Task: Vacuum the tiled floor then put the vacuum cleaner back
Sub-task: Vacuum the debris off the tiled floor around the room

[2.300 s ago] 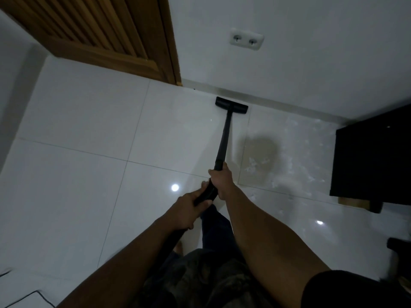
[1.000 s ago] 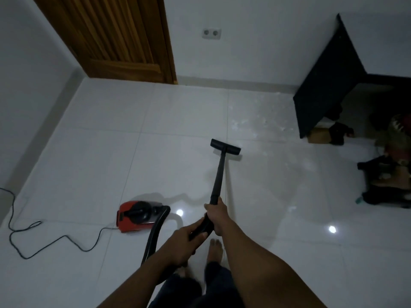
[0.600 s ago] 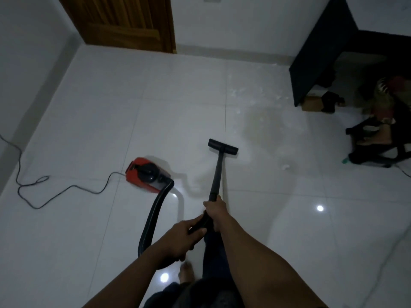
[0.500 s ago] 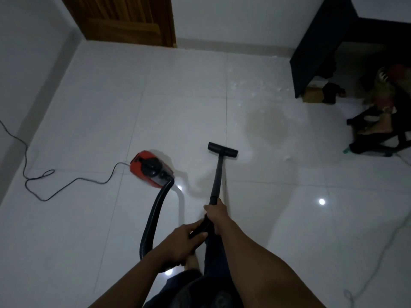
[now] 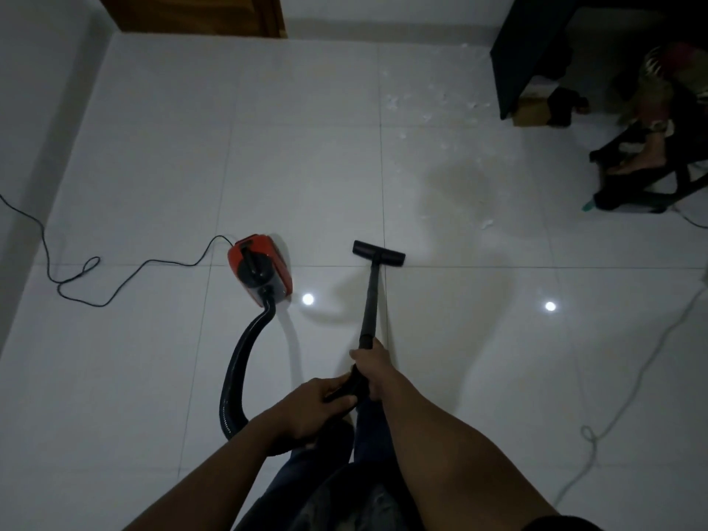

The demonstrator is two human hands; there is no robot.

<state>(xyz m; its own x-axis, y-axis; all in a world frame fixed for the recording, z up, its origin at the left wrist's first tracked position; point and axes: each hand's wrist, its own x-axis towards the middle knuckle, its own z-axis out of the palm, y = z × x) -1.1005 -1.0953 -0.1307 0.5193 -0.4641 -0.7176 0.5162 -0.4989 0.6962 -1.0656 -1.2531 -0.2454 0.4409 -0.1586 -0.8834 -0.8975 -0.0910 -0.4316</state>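
A black vacuum wand (image 5: 369, 300) runs forward from my hands to a flat black floor head (image 5: 378, 253) resting on the glossy white tiled floor (image 5: 153, 166). My right hand (image 5: 371, 367) grips the wand higher up; my left hand (image 5: 320, 410) grips the handle just behind it. A black ribbed hose (image 5: 239, 371) curves left from the handle to the red and black vacuum body (image 5: 260, 268), which sits on the tiles left of the floor head. White debris (image 5: 433, 105) lies scattered on the tiles far ahead to the right.
A black power cord (image 5: 76, 274) trails left from the vacuum body. A white cable (image 5: 628, 381) snakes along the right. A dark cabinet (image 5: 513, 51) and a black chair (image 5: 647, 174) with a person's foot stand at the far right. A wooden door (image 5: 191, 13) is at the top.
I have stepped back from the wall, pulling the floor head toward me over the tiles. The vacuum body and cord came into view on the left and rolled closer.
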